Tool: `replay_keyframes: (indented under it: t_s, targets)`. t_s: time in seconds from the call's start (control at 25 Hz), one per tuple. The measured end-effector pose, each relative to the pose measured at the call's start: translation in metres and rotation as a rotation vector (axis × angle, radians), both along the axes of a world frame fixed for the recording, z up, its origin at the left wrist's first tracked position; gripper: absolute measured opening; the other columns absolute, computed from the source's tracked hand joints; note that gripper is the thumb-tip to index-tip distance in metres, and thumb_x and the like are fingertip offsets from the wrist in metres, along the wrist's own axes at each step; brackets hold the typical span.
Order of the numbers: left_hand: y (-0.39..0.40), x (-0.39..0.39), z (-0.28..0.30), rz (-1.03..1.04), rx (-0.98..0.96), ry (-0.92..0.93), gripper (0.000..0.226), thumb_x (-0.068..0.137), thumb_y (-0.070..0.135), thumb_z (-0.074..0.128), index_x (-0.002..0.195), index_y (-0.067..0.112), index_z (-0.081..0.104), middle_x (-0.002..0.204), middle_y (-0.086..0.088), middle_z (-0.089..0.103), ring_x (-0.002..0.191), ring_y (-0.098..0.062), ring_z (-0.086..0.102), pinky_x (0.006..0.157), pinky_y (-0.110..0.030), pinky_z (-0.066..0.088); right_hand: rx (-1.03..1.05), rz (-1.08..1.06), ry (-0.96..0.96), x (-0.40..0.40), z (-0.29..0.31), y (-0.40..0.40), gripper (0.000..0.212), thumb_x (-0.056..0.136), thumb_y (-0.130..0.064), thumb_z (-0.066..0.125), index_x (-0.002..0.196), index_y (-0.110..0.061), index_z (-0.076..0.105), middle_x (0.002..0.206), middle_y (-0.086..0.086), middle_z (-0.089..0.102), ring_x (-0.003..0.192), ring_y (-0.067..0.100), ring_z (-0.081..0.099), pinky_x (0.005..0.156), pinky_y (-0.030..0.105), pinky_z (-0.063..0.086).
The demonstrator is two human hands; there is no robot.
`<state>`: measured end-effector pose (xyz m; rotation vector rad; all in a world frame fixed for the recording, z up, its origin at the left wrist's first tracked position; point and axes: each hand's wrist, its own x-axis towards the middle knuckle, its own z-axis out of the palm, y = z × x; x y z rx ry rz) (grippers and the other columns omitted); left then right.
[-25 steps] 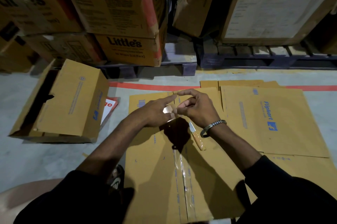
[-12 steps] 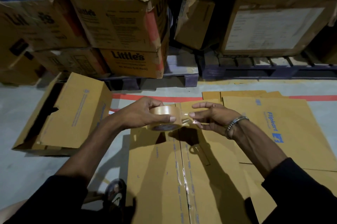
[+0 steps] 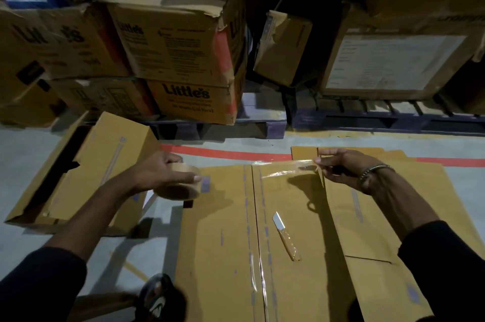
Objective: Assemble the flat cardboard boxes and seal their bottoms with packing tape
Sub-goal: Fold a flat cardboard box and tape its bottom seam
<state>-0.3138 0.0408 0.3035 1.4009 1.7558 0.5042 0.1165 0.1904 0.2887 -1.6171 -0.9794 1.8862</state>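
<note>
Grey concrete floor (image 3: 31, 164) is covered by a flat, matte cardboard box (image 3: 223, 243) whose centre seam carries glossy tape. A round tape roll (image 3: 181, 182) is gripped by the left hand (image 3: 160, 172), while a clear, wrinkled strip (image 3: 286, 168) is pinched taut by the right hand (image 3: 341, 167) above the box's far edge. A slim knife (image 3: 284, 236) lies on the cardboard, with bare floor left beside it.

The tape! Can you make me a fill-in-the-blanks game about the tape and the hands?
1. The left hand grips the ____ of tape.
2. The right hand pinches the free ____ of the clear tape strip.
3. The knife lies on the flat ____.
4. Neither hand touches the ____.

Missing words: roll; end; cardboard; knife
</note>
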Motion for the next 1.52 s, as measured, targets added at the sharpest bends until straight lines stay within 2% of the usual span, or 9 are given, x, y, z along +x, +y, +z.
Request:
replay_keyframes:
  t_s: [0.16,0.28,0.36,0.52,0.6,0.68,0.84,1.12,1.52]
  targets:
    - [0.008,-0.036,-0.027,0.12,0.022,0.11,0.059,0.057,0.073,0.089,0.069,0.017,0.074,0.067,-0.001,0.069,0.064,-0.02,0.067,0.054,-0.029,0.048,0.006,-0.078,0.011,0.018,-0.012,0.026,0.045,0.079,0.004,0.076,0.122,-0.005,0.067,0.1,0.014,0.072,0.086,0.019,0.065,0.077,0.031,0.064]
    - [0.007,-0.059,-0.049,0.203,0.007,0.171,0.051,0.062,0.062,0.091,0.068,0.014,0.074,0.067,-0.001,0.068,0.065,-0.019,0.066,0.046,-0.022,0.045,-0.015,-0.124,-0.025,0.025,-0.036,0.035,0.042,0.087,0.002,0.074,0.127,-0.005,0.065,0.104,0.014,0.074,0.092,0.021,0.068,0.078,0.031,0.063]
    - [0.011,-0.062,-0.058,0.203,0.004,0.182,0.049,0.06,0.065,0.089,0.059,0.02,0.073,0.057,0.003,0.064,0.063,-0.021,0.065,0.05,-0.027,0.045,-0.005,-0.126,-0.059,0.027,-0.046,0.04,0.049,0.084,0.0,0.078,0.131,-0.005,0.064,0.108,0.014,0.075,0.097,0.022,0.07,0.078,0.03,0.059]
    - [0.037,-0.063,-0.059,0.194,0.032,0.144,0.035,0.065,0.059,0.09,0.054,0.03,0.073,0.051,0.011,0.063,0.059,-0.016,0.065,0.052,-0.026,0.05,0.052,-0.216,-0.052,0.028,-0.053,0.054,0.048,0.082,0.002,0.08,0.127,-0.006,0.065,0.111,0.016,0.075,0.098,0.024,0.072,0.064,0.025,0.062]
    - [0.047,-0.072,-0.063,0.198,0.059,0.14,0.04,0.062,0.064,0.091,0.067,0.026,0.079,0.061,0.009,0.071,0.067,-0.017,0.073,0.062,-0.034,0.062,0.067,-0.221,-0.055,0.03,-0.056,0.058,0.048,0.079,0.0,0.083,0.124,-0.008,0.066,0.114,0.016,0.074,0.101,0.024,0.072,0.068,0.025,0.063]
    - [0.056,-0.079,-0.073,0.202,0.061,0.151,0.042,0.063,0.068,0.09,0.08,0.03,0.083,0.077,0.003,0.078,0.079,-0.02,0.077,0.074,-0.045,0.065,0.062,-0.209,-0.068,0.029,-0.062,0.059,0.05,0.078,-0.002,0.084,0.124,-0.01,0.066,0.117,0.015,0.074,0.105,0.024,0.072,0.071,0.026,0.063]
    - [0.061,-0.065,-0.077,0.179,0.053,0.269,0.041,0.068,0.062,0.086,0.069,0.023,0.077,0.065,-0.004,0.074,0.068,-0.025,0.072,0.063,-0.038,0.056,0.085,-0.221,-0.096,0.021,-0.072,0.061,0.053,0.077,0.0,0.084,0.126,-0.009,0.065,0.114,0.016,0.074,0.103,0.026,0.073,0.07,0.026,0.062]
    - [0.059,-0.07,-0.09,0.216,-0.022,0.258,0.05,0.058,0.063,0.092,0.054,0.017,0.073,0.056,-0.004,0.07,0.058,-0.024,0.066,0.057,-0.032,0.046,0.088,-0.254,-0.101,0.007,-0.083,0.062,0.052,0.079,0.002,0.083,0.126,-0.007,0.064,0.11,0.017,0.075,0.098,0.026,0.074,0.069,0.027,0.063]
    - [0.055,-0.066,-0.107,0.207,-0.103,0.226,0.05,0.069,0.061,0.087,0.062,0.016,0.065,0.064,-0.003,0.066,0.063,-0.022,0.062,0.056,-0.028,0.042,-0.026,-0.361,-0.03,-0.004,-0.096,0.057,0.044,0.085,0.005,0.078,0.126,-0.003,0.064,0.106,0.017,0.071,0.088,0.022,0.07,0.061,0.026,0.063]
